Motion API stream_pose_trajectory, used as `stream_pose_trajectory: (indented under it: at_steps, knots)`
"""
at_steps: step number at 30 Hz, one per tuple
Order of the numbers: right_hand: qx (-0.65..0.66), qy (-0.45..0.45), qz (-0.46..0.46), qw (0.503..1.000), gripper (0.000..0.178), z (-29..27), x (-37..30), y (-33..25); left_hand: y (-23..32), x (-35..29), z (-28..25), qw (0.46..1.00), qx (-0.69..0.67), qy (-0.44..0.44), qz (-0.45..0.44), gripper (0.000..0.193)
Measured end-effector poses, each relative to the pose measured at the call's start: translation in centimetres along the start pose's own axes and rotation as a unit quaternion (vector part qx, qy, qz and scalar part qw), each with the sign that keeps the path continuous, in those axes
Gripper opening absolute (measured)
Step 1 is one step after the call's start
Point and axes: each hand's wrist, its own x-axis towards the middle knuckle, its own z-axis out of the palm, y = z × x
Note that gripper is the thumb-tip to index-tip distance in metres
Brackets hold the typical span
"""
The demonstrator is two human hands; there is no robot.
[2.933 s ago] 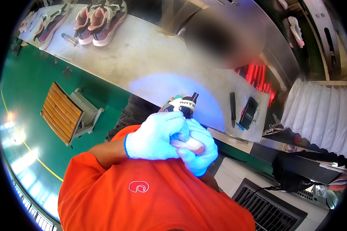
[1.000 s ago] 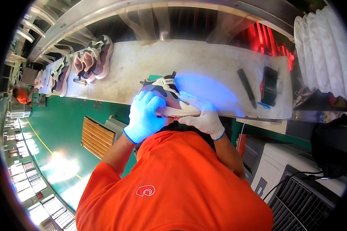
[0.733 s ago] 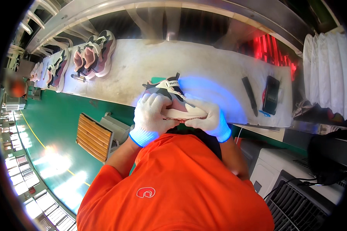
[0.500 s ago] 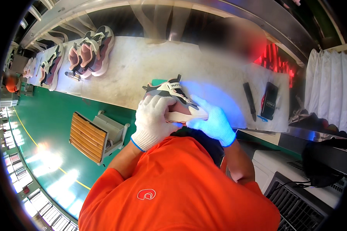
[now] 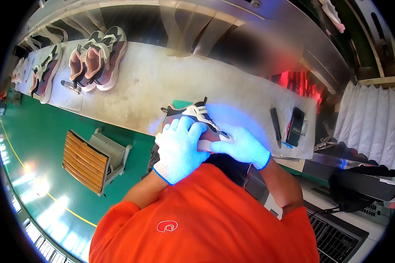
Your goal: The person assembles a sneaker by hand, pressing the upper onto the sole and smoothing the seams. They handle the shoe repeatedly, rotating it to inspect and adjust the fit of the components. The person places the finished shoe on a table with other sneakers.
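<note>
A multicoloured sneaker (image 5: 200, 115), black, white, grey and pink, is held in front of me at the near edge of the bench (image 5: 140, 98). Its heel points left and its toe right. In a white knit glove lit blue, my left hand (image 5: 180, 147) is wrapped round the sneaker's near side toward the heel. My right hand (image 5: 243, 147), gloved the same way, grips the toe end, its thumb on the near side of the sole. Behind the shoe part of a green object (image 5: 182, 104) shows. Blue light falls on the bench around the sneaker.
Several more sneakers (image 5: 105, 59) stand along the bench at the left, a small tool (image 5: 70, 86) beside them. At right lie a black knife-like tool (image 5: 275, 127) and a dark handheld device (image 5: 295, 126). A slatted stool (image 5: 87, 162) stands on the green floor (image 5: 35, 131). White curtain (image 5: 366, 122) hangs far right.
My left hand has shifted right along the sneaker and come into the blue light. The shoe has turned slightly and sits a little lower in view. The whole view has shifted slightly.
</note>
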Motion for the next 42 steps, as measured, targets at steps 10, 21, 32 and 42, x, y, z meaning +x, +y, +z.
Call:
stream_pose_trajectory:
  at_steps: [10,21,32,42]
  knots:
    - [-0.168,0.104,0.054,0.979,0.066,1.9,2.3,0.2,-0.4,0.6,-0.7,0.999,-0.026,-0.003,0.032,0.059]
    - [-0.125,0.450,-0.232,0.853,0.041,6.6,1.3,6.9,-13.6,-1.8,-4.5,0.986,-0.167,0.030,-0.004,0.053]
    - [0.429,0.275,-0.137,0.850,0.075,-1.3,7.0,8.2,-1.8,7.2,-7.8,0.972,-0.019,-0.136,0.189,0.085]
    - [0.421,0.230,-0.309,0.821,0.078,-2.3,5.4,12.1,8.5,11.8,-8.0,0.967,0.118,-0.199,0.108,0.071]
